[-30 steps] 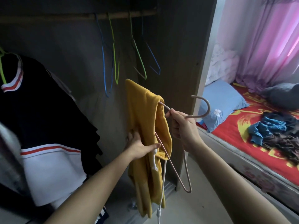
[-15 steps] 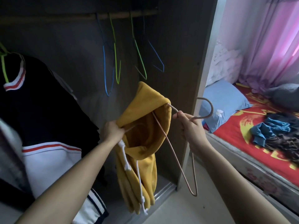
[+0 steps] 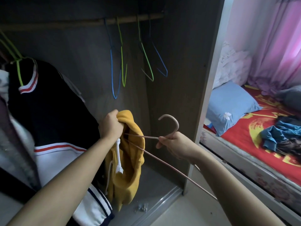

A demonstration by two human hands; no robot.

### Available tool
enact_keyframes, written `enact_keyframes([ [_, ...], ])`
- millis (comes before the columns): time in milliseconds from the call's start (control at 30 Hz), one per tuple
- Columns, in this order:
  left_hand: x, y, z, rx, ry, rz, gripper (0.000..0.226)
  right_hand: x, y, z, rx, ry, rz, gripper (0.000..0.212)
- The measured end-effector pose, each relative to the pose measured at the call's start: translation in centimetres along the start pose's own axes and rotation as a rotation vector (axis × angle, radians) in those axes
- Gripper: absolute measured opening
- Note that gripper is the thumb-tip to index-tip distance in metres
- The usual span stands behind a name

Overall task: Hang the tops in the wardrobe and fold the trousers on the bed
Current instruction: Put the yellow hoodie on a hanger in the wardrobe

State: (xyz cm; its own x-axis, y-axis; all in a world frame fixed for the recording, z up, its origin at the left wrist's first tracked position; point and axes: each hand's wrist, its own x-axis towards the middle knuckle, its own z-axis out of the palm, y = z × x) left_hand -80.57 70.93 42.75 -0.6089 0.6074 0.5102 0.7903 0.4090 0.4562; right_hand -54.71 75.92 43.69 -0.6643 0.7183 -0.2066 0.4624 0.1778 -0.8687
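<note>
My left hand [image 3: 110, 124] grips the top of a yellow hooded top [image 3: 128, 162] with white drawstrings, which hangs down in front of the open wardrobe. My right hand [image 3: 174, 144] holds a beige wire hanger [image 3: 171, 126] just below its hook. One arm of the hanger runs left into the top's opening, the other slants down to the right. The wardrobe rail [image 3: 91, 22] crosses above. On the red bed [image 3: 254, 144] at the right lies a heap of blue and dark clothes [image 3: 281, 136].
Several bare blue and green hangers [image 3: 122, 62] dangle from the rail. A black, white and red jacket [image 3: 48, 115] hangs at the left on a green hanger. A blue pillow [image 3: 228, 106] and pink curtains [image 3: 268, 38] lie beyond the wardrobe's side panel [image 3: 205, 79].
My left hand has shifted its hold up to the top's upper edge and bunched the cloth. The hanger has tilted lower, with one arm pushed into the garment. The view has dropped slightly.
</note>
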Motion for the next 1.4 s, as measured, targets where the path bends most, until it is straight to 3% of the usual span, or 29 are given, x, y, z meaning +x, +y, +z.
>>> enact_keyframes([
  [167, 0.5, -2.0, -1.5, 0.113, -0.02, -0.064, 0.017, -0.1, -1.5, -0.8, -0.123, -0.037, 0.003, 0.039],
  [467, 0.0, -4.0, -1.8, 0.152, -0.044, -0.165, 0.01, -1.7, -3.3, -3.9, 0.1, -0.168, 0.084, 0.036],
  [600, -0.4, -2.3, -1.4, 0.072, -0.094, -0.122, 0.014, -0.2, -3.7, -0.6, -0.053, -0.078, 0.067, 0.037],
  [800, -1.0, 3.6, -1.5, -0.295, -0.291, 0.126, 0.012, 4.9, -1.8, 6.8, -0.298, 0.131, -0.034, 0.041],
  [867, -0.8, 3.8, -1.9, -0.368, -0.398, 0.169, 0.016, 5.4, -0.8, 6.8, -0.184, 0.223, -0.065, 0.038],
  [967, -0.1, 1.9, -2.3, -0.445, -0.561, 0.181, 0.027, 5.4, -0.2, 4.6, 0.294, 0.361, -0.074, 0.028],
  [1067, 0.1, -0.5, -2.3, -0.394, -0.708, 0.17, 0.059, 5.3, -0.1, 1.6, 0.532, 0.349, -0.13, 0.036],
  [1100, 0.2, -1.0, -2.2, -0.413, -0.679, 0.137, 0.071, 5.2, -0.2, 0.7, 0.604, 0.321, -0.141, 0.039],
  [1167, 0.6, -1.9, -1.9, -0.383, -0.449, 0.107, 0.083, 5.0, -0.6, -0.7, 0.7, 0.259, -0.179, 0.038],
  [1267, 1.7, -1.9, -2.3, -0.099, -0.082, 0.294, 0.082, 4.5, -1.3, -2.4, 0.649, 0.211, -0.231, 0.042],
  [1400, 2.9, 0.5, -3.3, 0.132, 0.007, 0.557, 0.072, 4.2, -2.2, -4.0, 0.557, 0.168, -0.273, 0.046],
])
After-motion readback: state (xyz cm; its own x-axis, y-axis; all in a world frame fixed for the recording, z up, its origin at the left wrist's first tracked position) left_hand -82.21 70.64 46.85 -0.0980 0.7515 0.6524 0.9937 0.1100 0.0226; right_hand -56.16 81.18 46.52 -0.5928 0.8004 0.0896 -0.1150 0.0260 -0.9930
